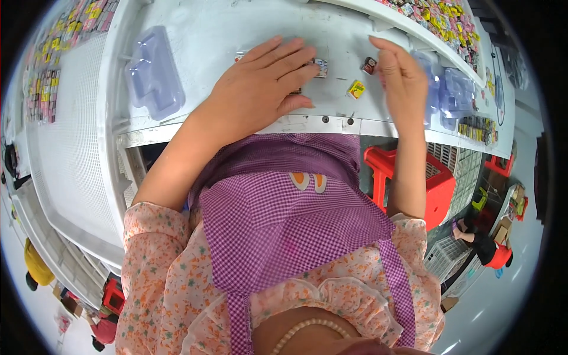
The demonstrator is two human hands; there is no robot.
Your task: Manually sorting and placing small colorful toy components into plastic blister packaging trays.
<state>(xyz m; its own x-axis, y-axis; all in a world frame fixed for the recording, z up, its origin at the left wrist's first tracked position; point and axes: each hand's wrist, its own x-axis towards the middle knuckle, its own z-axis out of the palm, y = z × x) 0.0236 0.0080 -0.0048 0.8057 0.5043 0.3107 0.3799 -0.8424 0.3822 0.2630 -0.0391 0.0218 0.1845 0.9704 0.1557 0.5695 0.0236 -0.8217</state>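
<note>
My left hand (260, 80) lies flat, palm down, fingers stretched out over several tiny printed boxes on the white tabletop. One box with a pale blue and white print (321, 68) sticks out beside its fingertips; the others are mostly covered. My right hand (405, 80) hovers at the right with index finger and thumb apart, and nothing shows between them. Just left of it lies a small dark red-brown box (369, 65). A small yellow box (356, 89) sits a little nearer to me, apart from both hands.
A clear bluish plastic blister tray (155, 74) lies at the left, with more clear trays (454, 92) stacked at the right. White crates of small packs (438, 23) stand at the far right and left. A red stool (435, 186) is below the table's edge.
</note>
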